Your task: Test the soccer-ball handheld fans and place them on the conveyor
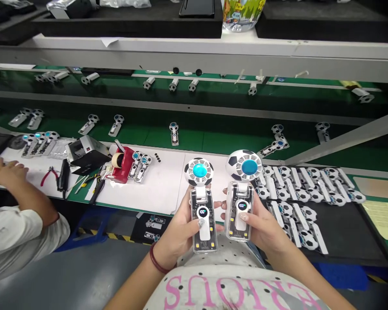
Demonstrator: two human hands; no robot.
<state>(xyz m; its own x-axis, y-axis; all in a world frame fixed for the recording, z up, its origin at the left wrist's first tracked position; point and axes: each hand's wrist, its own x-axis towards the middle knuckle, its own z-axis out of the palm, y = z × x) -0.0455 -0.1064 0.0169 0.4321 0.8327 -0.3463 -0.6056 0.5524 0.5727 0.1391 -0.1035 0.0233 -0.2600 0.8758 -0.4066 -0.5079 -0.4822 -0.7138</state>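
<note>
My left hand (177, 232) grips a handheld fan (202, 202) with a football-patterned head and a glowing blue centre. Its clear body shows a lit digital display. My right hand (261, 224) is shut around a second, matching fan (241, 193), tilted slightly and also lit blue. Both fans stand upright side by side, close but apart, with their heads above my fingers. My fingers hide parts of each clear handle. A red cord bracelet (157, 258) circles my left wrist.
A white work mat (148, 189) holds red-handled pliers (49, 176), a red tape dispenser (123, 163) and fan parts. Several fans lie in a black tray (342, 232) at right. Green conveyor belts (181, 137) carry more fans ahead. A co-worker's hand (6, 172) works at left.
</note>
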